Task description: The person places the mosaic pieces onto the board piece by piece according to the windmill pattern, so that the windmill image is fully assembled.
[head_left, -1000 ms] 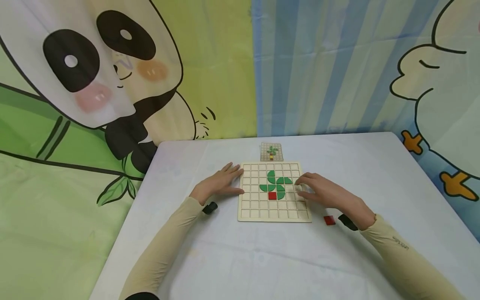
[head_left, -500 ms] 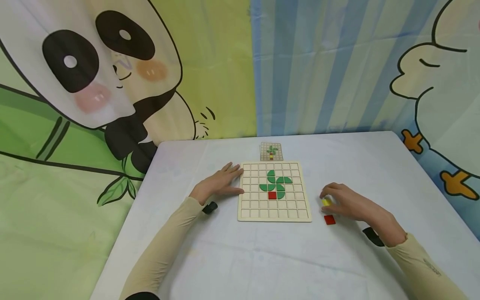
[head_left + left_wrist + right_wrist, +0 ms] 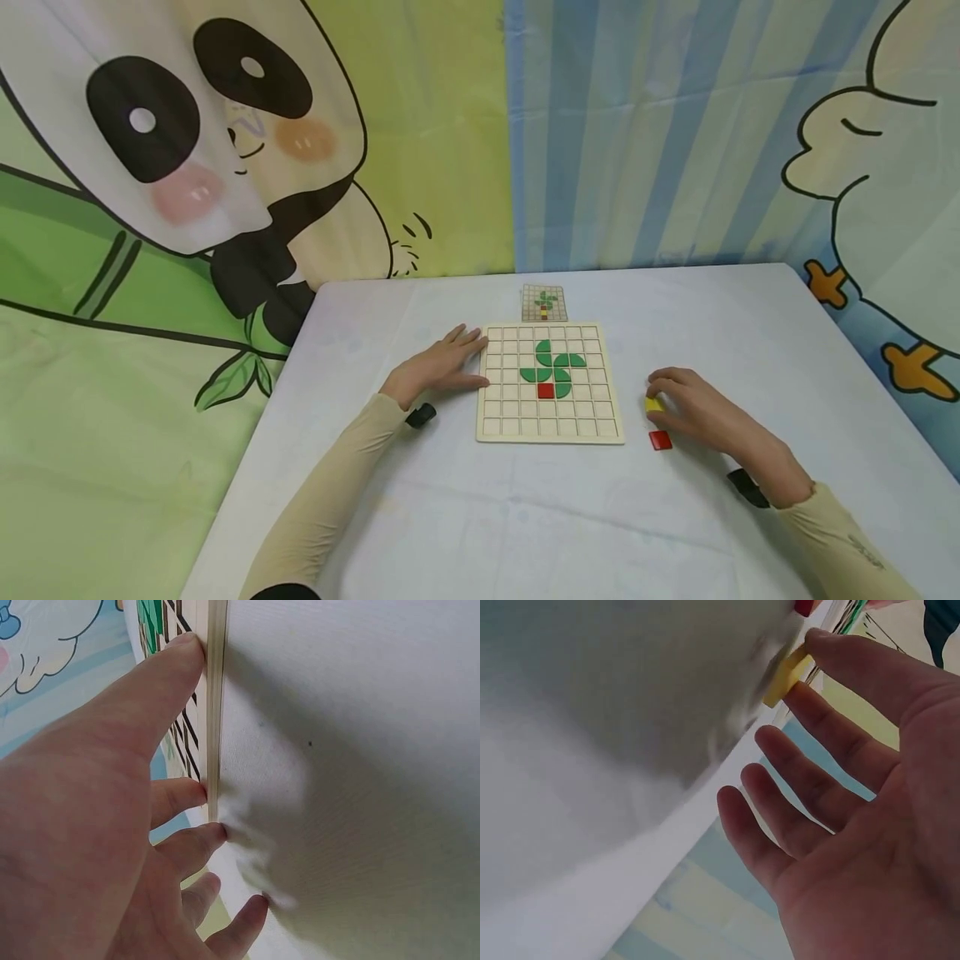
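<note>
A pale wooden grid board (image 3: 551,421) lies flat on the table, with several green rounded tiles (image 3: 543,358) and one red square tile (image 3: 545,390) on its cells. My left hand (image 3: 435,367) rests at the board's left edge; in the left wrist view its thumb and fingertips touch the rim, fingers spread and fairly straight. Right of the board, my right hand (image 3: 697,408) pinches a yellow tile (image 3: 784,676) by its edges between thumb and index finger, close to the tabletop. The other fingers of that hand are held loosely apart.
Just in front of the right hand lies a loose red square tile (image 3: 661,440). Behind the board, a small card (image 3: 531,302) printed with a similar grid and pattern lies on the white table (image 3: 420,517). A cartoon curtain (image 3: 435,150) hangs behind the table.
My right hand has drawn back from the board's right edge, moving right and nearer to me, to the yellow tile, which it now pinches. The left hand and the board stay put.
</note>
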`<act>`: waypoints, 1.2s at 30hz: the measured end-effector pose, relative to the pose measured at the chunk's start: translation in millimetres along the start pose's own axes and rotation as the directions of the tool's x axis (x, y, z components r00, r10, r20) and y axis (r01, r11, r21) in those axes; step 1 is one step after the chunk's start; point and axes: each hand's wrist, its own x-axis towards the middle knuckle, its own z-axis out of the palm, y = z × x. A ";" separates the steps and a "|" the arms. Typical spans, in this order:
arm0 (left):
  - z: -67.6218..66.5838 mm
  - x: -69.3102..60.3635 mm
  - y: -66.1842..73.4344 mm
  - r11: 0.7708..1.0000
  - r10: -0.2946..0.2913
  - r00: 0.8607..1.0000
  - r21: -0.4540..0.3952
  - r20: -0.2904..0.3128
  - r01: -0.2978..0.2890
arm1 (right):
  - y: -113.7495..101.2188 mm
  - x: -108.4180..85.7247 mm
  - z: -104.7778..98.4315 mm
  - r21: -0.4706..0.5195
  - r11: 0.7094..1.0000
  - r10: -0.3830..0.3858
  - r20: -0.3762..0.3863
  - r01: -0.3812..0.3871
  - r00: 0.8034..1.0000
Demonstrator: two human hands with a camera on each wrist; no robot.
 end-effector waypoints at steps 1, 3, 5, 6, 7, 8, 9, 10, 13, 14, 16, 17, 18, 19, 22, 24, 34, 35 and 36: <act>-0.2 -0.1 -0.1 1.000 0.000 1.000 0.001 0.002 0.000 | -1.7 1.8 -0.1 0.005 1.000 -0.005 -0.006 0.005 1.000; -0.5 -0.1 -0.4 1.000 -0.004 1.000 0.006 0.006 0.004 | -6.1 6.2 0.6 0.019 1.000 -0.010 -0.014 0.010 1.000; -0.8 -0.6 -0.5 1.000 -0.007 1.000 0.003 0.008 0.007 | -12.3 12.3 2.5 0.019 1.000 -0.024 -0.020 0.025 1.000; -0.7 -0.6 -0.6 1.000 -0.010 1.000 0.002 0.009 0.010 | -16.1 15.8 3.9 0.016 0.999 -0.038 -0.023 0.038 0.999; -0.7 -0.9 -0.7 1.000 -0.009 1.000 -0.003 0.008 0.009 | -20.1 19.6 5.5 0.011 0.999 -0.051 -0.024 0.051 0.998; -0.7 -1.0 -0.6 1.000 -0.008 1.000 -0.009 0.007 0.008 | -24.2 23.1 7.5 0.002 0.998 -0.065 -0.026 0.065 0.998; -0.8 -1.3 -0.5 1.000 -0.006 1.000 -0.017 0.006 0.006 | -29.0 26.8 9.3 -0.006 0.997 -0.080 -0.028 0.080 0.996; -0.8 -1.4 -0.5 1.000 -0.004 1.000 -0.021 0.005 0.004 | -34.1 30.5 10.8 -0.014 0.995 -0.094 -0.031 0.094 0.995; -0.6 -1.5 -0.6 1.000 -0.001 1.000 -0.030 0.003 0.001 | -49.6 42.3 14.8 -0.015 0.991 -0.133 -0.042 0.133 0.990; -0.7 -1.6 -0.4 1.000 -0.003 1.000 -0.030 0.004 0.003 | -55.2 46.1 15.6 -0.012 0.989 -0.147 -0.047 0.146 0.988; -1.0 -1.6 -0.5 1.000 -0.007 1.000 -0.026 0.004 0.007 | -65.2 54.1 17.6 -0.005 0.984 -0.180 -0.060 0.180 0.982; -1.2 -1.5 -0.5 1.000 -0.010 1.000 -0.026 0.004 0.010 | -69.9 58.1 18.7 -0.003 0.979 -0.202 -0.065 0.202 0.977; -1.5 -1.4 -0.4 1.000 -0.012 1.000 -0.026 0.004 0.012 | -74.0 61.9 20.0 -0.004 0.974 -0.224 -0.069 0.224 0.972; -1.8 -1.2 -0.2 1.000 -0.013 1.000 -0.026 0.003 0.013 | -78.1 65.6 21.4 -0.007 0.970 -0.243 -0.072 0.244 0.967; -2.1 -0.3 0.3 0.999 -0.013 1.000 -0.031 0.002 0.013 | -87.0 75.3 26.5 -0.025 0.959 -0.284 -0.070 0.283 0.956; -1.6 0.1 0.6 0.999 -0.011 1.000 -0.032 0.004 0.011 | -90.5 80.0 30.5 -0.048 0.955 -0.296 -0.061 0.294 0.953; 0.7 1.0 0.3 1.000 -0.015 1.000 -0.021 0.000 0.015 | -98.3 84.4 40.9 -0.097 0.945 -0.315 -0.028 0.311 0.949; 0.8 1.3 0.2 1.000 -0.015 1.000 -0.016 0.000 0.015 | -99.1 84.0 41.9 -0.102 0.944 -0.317 -0.025 0.313 0.948; 0.6 1.4 0.2 1.000 -0.015 1.000 -0.016 0.001 0.015 | -100.3 83.4 42.3 -0.101 0.944 -0.317 -0.022 0.313 0.948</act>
